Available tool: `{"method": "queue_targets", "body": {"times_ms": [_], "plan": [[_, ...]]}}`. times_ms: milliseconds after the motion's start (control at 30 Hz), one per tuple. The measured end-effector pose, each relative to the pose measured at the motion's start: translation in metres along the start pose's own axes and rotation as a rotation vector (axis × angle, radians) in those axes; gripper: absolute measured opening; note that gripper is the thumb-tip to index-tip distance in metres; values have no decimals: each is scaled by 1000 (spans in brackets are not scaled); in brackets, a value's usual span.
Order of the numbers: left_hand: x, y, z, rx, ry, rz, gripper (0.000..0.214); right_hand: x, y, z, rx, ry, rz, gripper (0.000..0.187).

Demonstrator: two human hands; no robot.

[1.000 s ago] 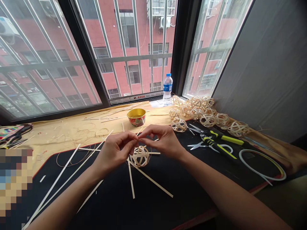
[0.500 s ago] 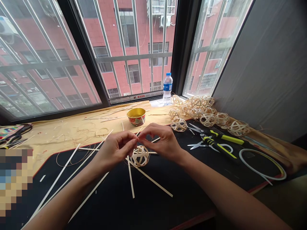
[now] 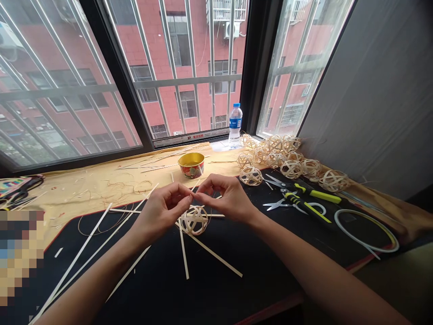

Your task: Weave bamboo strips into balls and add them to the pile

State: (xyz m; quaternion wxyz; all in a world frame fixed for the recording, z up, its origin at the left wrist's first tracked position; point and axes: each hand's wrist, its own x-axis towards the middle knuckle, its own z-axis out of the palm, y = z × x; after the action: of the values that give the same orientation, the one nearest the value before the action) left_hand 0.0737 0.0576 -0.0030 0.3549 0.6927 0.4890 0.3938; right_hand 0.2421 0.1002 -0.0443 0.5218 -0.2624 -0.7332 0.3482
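A small woven ball of pale strips rests on the black mat, with loose strip ends trailing from it toward me. My left hand and my right hand meet just above the ball. Both are pinched on a thin strip at the ball's top, fingertips almost touching each other.
Several finished woven balls lie by the right window. Scissors and yellow-handled cutters lie right of my hands, beside a white hoop. A gold bowl, a water bottle and long loose strips are about.
The hands and the ball have stayed nearly in place, with small finger shifts at the pinch. The view has tilted slightly.
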Motion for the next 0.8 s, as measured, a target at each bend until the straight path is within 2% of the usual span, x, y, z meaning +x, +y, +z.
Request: {"method": "queue_targets", "body": {"times_ms": [100,367,467,633,800], "plan": [[0,-2,-2,-77,-45,-32,26,1,1,-1,65,-20,16,23],[-1,-5,0,-364,-98,-154,27,1,-3,-2,-74,57,-244,11],[0,-5,0,-362,-105,-162,28,1,-3,-2,-84,64,-274,12],[-1,-4,2,-306,-35,-168,27,0,-2,-1,-73,79,-292,11],[-3,-5,6,-216,26,-119,27,-2,0,2,-31,97,-196,11]]}}
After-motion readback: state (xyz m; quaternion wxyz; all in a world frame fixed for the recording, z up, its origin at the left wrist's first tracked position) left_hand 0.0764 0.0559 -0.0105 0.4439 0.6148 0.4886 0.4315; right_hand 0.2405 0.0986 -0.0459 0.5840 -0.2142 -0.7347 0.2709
